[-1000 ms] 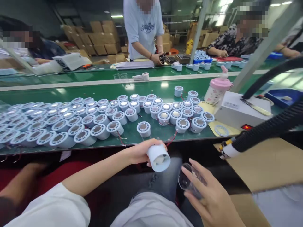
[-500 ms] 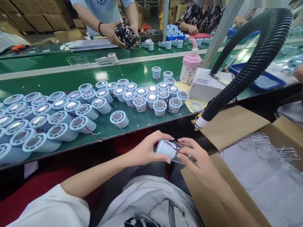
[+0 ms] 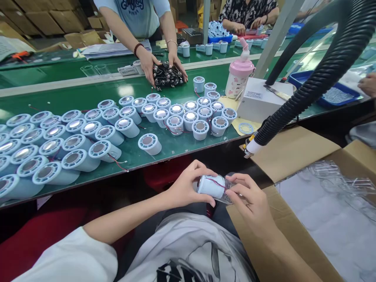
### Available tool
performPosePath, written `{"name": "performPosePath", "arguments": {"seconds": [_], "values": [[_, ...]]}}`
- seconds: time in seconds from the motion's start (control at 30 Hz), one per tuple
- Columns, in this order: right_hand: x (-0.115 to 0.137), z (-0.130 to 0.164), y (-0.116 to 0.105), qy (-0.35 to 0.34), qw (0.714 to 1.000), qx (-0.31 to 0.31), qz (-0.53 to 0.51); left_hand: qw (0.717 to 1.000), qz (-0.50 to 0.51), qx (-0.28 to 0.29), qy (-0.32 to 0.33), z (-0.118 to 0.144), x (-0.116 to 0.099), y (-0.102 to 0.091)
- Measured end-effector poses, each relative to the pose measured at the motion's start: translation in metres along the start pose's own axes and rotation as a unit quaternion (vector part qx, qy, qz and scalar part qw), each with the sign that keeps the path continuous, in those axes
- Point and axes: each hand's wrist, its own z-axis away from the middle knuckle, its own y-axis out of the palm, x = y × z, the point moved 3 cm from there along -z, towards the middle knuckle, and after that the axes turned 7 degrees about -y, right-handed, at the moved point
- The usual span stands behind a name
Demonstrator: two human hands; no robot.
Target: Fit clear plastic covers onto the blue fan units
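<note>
Green worktop [image 3: 88, 94]: runs across the scene, its near edge slanting up toward the right.
Blue housings [image 3: 127, 127]: crowded from the left end to the middle of the worktop, discs upward; one sits apart by the near edge.
Cardboard carton [image 3: 302, 150]: below the worktop's near edge, on the right, with clear plastic pieces inside.
Black hose [image 3: 305, 96]: arches over the worktop's right part, its white tip hanging just off the near edge.
White machine [image 3: 261, 98]: near the worktop's right end.
Pink-lidded cup [image 3: 238, 80]: just beside the machine, on its left.
Black parts [image 3: 169, 74]: a heap between a co-worker's two hands, at the pale strip toward the far edge.
Left hand [image 3: 190, 186]: half curled, thumb and fingers around the held housing.
Right hand [image 3: 249, 196]: fingers bent, gripping the clear cup.
Clear cup [image 3: 228, 192]: at the held housing's right end; fingers hide how far it fits over.
Held housing [image 3: 212, 187]: on its side between both hands, off the near edge, above the lap.
Red wire [image 3: 216, 182]: lies along the held housing.
</note>
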Motion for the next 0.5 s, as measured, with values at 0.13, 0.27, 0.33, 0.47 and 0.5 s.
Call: {"name": "performPosePath", "arguments": {"seconds": [0.13, 0.27, 0.33, 0.47, 0.5], "values": [[-0.01, 0.001, 0.0, 0.046, 0.998, -0.007, -0.051, 0.995, -0.064, 0.049, 0.057, -0.008, 0.015, 0.003], [-0.021, -0.001, -0.006, 0.093, 0.986, -0.026, -0.137, 0.99, 0.008, 0.14, 0.016, -0.012, 0.016, 0.008], [-0.024, -0.002, -0.011, 0.101, 0.977, -0.027, -0.187, 0.982, 0.066, 0.174, -0.036, -0.01, 0.01, 0.011], [-0.017, -0.001, -0.015, 0.021, 0.991, 0.051, -0.123, 0.963, 0.167, 0.146, -0.151, -0.004, 0.001, 0.012], [-0.014, 0.0, -0.015, -0.009, 0.995, 0.071, -0.075, 0.957, 0.187, 0.141, -0.173, -0.003, 0.0, 0.012]]}}
